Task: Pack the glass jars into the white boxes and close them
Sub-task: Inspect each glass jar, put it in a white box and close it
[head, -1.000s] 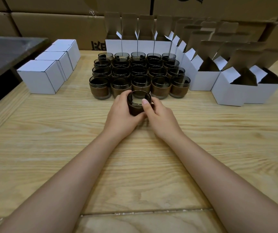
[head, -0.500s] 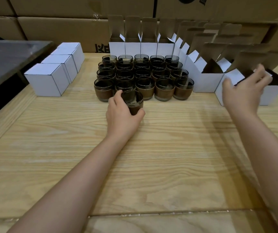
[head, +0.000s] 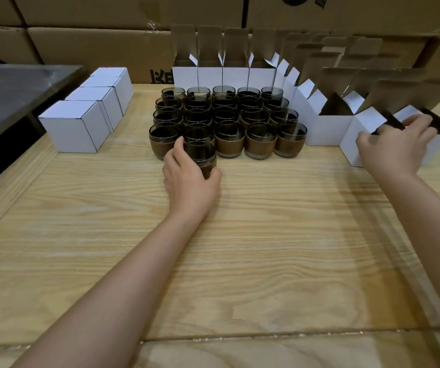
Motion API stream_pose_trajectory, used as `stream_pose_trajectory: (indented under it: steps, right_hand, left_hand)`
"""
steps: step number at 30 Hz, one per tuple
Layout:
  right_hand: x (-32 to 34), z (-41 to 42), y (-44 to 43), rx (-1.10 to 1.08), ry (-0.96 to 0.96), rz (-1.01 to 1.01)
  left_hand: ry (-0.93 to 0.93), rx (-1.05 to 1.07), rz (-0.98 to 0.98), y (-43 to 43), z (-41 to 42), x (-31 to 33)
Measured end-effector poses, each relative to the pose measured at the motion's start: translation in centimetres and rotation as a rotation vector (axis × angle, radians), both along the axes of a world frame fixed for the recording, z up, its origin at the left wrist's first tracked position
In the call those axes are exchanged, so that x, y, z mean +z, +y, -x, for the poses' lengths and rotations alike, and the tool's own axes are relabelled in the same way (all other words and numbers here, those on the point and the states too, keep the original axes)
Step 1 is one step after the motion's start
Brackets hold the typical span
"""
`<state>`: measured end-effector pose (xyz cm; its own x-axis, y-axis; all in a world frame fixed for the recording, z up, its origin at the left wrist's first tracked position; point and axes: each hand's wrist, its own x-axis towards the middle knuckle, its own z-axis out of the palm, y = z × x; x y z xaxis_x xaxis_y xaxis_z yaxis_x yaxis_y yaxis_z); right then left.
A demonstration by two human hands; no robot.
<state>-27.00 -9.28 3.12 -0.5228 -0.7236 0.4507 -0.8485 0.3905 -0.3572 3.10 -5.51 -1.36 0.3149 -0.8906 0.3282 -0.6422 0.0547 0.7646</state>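
Observation:
My left hand (head: 187,179) grips a dark glass jar (head: 200,155) with a brown band, standing on the wooden table just in front of a block of several like jars (head: 229,120). Over at the right, my right hand (head: 394,144) holds the nearest open white box (head: 357,139), thumb on its front wall and fingers curled over its rim into the opening. More open white boxes (head: 325,128) with raised flaps run along the back and right side.
Several closed white boxes (head: 75,126) stand in a row at the left. A dark metal surface (head: 9,96) lies beyond the table's left edge. Brown cartons (head: 107,43) are stacked behind. Bare wooden table (head: 266,235) spreads in front of the jars.
My right hand let go of the jar, swung right and took hold of the nearest open box. My left hand has kept the jar and shifted it slightly left.

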Motion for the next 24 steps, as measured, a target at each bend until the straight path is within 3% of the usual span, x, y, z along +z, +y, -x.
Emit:
stream_pose_trajectory:
  steps: [7,14,19,24]
  right_hand:
    - [-0.6,-1.8,1.4,0.013,0.076,0.043]
    - [-1.9,-6.8,4.9,0.171,0.130,0.193]
    - [-2.1,-11.5,6.7,0.391,0.188,0.231]
    - [-2.3,-14.9,7.9,0.582,0.270,0.268]
  left_hand:
    - [-0.032,0.014,0.183,0.5,0.2,0.4]
    - [-0.201,-0.328,0.556,1.8,0.8,1.1]
    - [-0.153,-0.630,0.469,2.2,0.9,0.7]
    - [-0.097,-0.732,0.336,2.1,0.9,0.3]
